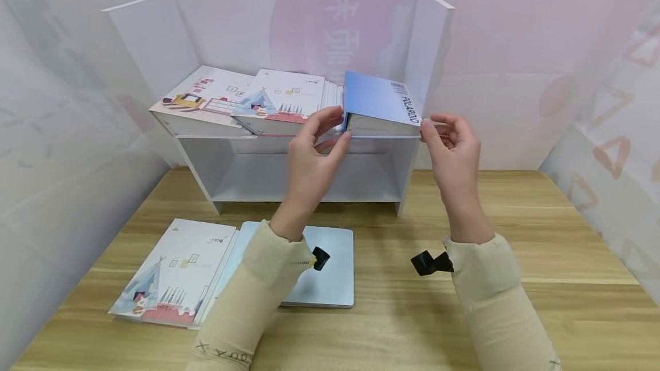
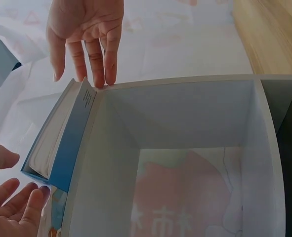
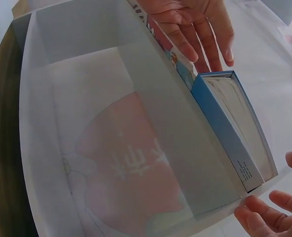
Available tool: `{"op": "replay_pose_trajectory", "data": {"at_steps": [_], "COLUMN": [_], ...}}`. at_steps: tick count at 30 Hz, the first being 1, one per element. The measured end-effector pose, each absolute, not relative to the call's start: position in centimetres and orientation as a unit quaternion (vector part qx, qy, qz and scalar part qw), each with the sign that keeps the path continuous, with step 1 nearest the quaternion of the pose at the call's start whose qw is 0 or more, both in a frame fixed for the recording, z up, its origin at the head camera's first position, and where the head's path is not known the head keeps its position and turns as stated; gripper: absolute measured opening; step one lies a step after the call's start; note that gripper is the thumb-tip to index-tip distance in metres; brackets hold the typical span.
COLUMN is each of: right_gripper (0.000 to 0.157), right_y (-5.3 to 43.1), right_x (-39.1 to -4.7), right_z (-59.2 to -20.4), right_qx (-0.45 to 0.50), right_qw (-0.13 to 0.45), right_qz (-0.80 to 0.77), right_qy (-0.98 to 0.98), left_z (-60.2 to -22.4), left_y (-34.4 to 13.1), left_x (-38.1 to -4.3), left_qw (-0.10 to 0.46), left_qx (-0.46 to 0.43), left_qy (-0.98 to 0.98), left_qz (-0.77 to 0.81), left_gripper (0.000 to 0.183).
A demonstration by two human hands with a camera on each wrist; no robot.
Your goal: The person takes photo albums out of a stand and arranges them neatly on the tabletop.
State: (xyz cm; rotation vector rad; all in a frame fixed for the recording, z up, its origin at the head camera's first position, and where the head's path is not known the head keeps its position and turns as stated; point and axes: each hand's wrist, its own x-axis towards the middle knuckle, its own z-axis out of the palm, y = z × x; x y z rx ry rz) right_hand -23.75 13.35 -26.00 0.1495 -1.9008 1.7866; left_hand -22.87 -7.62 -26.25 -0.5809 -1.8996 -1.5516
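A thick blue album point(image 1: 378, 96) marked POLAROID lies flat on the top board of a white shelf point(image 1: 304, 173), at its right end. My left hand point(image 1: 311, 162) is at the album's left side, thumb and fingers spread, gripping nothing. My right hand point(image 1: 456, 150) is at the right front corner of the shelf, by the album. In the left wrist view the right hand's fingers point(image 2: 96, 66) are extended and reach the shelf's edge. Left of the blue album lie a tent-picture album point(image 1: 286, 96) and another illustrated album point(image 1: 203, 96).
On the wooden table point(image 1: 541, 279), a second tent-picture album point(image 1: 172, 273) and a pale blue book point(image 1: 332, 268) lie in front of the shelf. Upright side panels point(image 1: 428, 44) rise at both shelf ends. A patterned curtain point(image 1: 515, 73) hangs behind.
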Motion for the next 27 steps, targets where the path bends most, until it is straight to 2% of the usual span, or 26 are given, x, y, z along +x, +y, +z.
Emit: {"op": "replay_pose_trajectory", "data": {"at_steps": [12, 27], "right_gripper": [0.011, 0.013], "right_y": [12.8, 12.1], "right_x": [-24.4, -24.4], "right_z": [-25.6, -25.2], "right_qx": [0.043, 0.029], "right_qw": [0.248, 0.222], "right_qz": [0.66, 0.714], "right_qy": [-0.707, -0.663], "left_z": [-26.0, -26.4], "left_y": [-7.0, -6.7], "left_x": [-23.7, -23.7], "left_qw": [0.323, 0.344], "left_qx": [-0.192, -0.157], "left_qy": [-0.707, -0.705], "left_qz": [-0.6, -0.6], "left_gripper": [0.036, 0.027]}}
